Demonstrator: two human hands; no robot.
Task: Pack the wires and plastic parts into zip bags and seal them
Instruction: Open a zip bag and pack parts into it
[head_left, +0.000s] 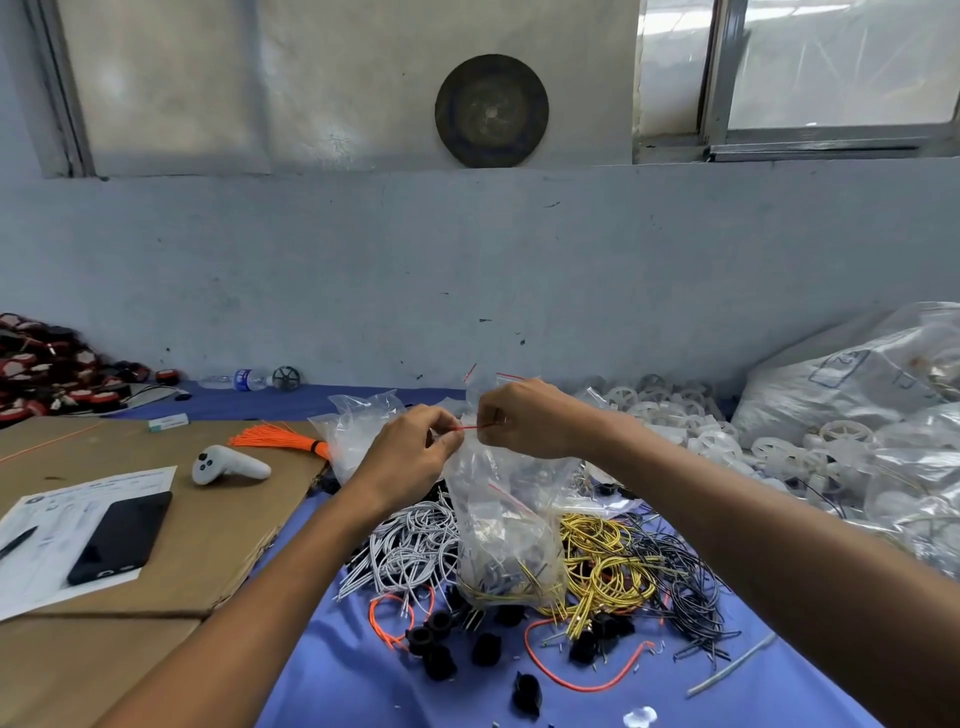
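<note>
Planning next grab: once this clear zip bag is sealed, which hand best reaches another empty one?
Left, probably. The left hand pinches the red zip strip right beside the heap of clear plastic bags; the right hand sits farther off.

I count two hands, my left hand (415, 449) and right hand (527, 421), both pinching one bag (504, 525). On the counter (332, 680) lie three heaps of wires: white wires (410, 545), yellow wires (602, 561) and black wires (691, 587), with too many strands to count. I make out two loose orange wires (587, 689) and about nine black knobs (439, 662). There is one controller (228, 464), one phone (122, 535), one pen (18, 540), one sheet (130, 480), one bottle (239, 379) and one orange bundle (275, 436). The white wheels (841, 434) are too many to count.
</note>
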